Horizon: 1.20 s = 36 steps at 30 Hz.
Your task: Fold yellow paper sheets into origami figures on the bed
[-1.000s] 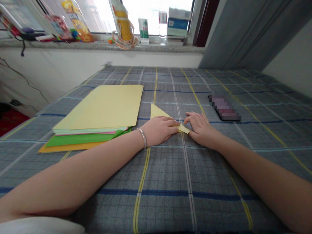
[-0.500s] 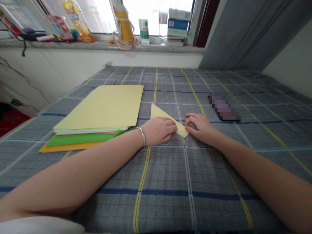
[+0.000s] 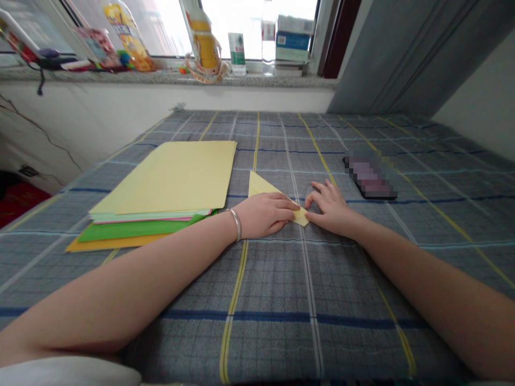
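Note:
A piece of yellow paper (image 3: pixel 260 185), folded into a narrow pointed shape, lies on the checked cloth in front of me. My left hand (image 3: pixel 267 214), with a silver bangle at the wrist, rests flat across its middle and hides much of it. The fingers are stretched out toward the paper's right end. At that right corner my right hand (image 3: pixel 328 210) has thumb and index finger bent together in a pinch on the paper's edge. Its other fingers are raised and spread.
Left of the folded piece lies a stack of coloured paper (image 3: pixel 181 177), yellow on top, green and orange below. A phone (image 3: pixel 372 179) lies at the right on the checked cloth (image 3: pixel 273 300). Bottles and boxes line the windowsill (image 3: pixel 169 78) behind.
My left hand has slid slightly right along the folded paper, covering more of it. The right hand's free fingers have lifted and spread a little more; its thumb and index stay at the corner.

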Tool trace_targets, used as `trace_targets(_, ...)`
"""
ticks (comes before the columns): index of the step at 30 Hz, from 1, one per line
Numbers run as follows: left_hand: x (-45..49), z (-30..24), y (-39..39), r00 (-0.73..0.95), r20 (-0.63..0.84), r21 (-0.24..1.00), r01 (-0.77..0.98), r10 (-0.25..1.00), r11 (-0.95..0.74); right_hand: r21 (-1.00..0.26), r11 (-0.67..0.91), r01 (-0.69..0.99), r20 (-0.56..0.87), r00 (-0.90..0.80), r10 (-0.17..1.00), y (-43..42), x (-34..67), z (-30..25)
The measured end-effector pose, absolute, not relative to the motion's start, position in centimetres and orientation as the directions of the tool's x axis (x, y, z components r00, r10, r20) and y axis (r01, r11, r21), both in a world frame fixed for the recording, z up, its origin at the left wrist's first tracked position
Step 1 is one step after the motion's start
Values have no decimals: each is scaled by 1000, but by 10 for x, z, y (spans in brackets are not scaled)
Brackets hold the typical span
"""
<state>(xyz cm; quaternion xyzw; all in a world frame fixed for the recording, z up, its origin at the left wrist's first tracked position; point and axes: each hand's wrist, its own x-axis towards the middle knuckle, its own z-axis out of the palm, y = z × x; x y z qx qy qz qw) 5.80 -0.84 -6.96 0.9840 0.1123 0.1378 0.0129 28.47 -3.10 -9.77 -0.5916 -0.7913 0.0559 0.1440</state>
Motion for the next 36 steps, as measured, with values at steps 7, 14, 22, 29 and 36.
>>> trace_targets(7, 55, -64, -10, 931, 265, 36, 250, 250, -968, -266, 288, 920, 124, -264, 957, -28, 288, -97)
trace_targets(14, 54, -63, -14, 934, 245, -75, 287, 261, -955, -283, 307, 909, 124, -282, 951, -26, 291, -101)
trace_targets(22, 56, -64, -15, 914, 243, -136, 363, 324, -922, -355, 351, 867, 145, -320, 936, -22, 294, -99)
trace_targets(29, 58, -61, -22, 942, 156, -324, 333, 297, -885, -332, 458, 824, 182, -421, 889, -33, 284, -91)
trace_targets(36, 63, -63, -30, 798, 223, -295, 602, 560, -741, -454, 568, 687, 262, -506, 822, -33, 285, -87)
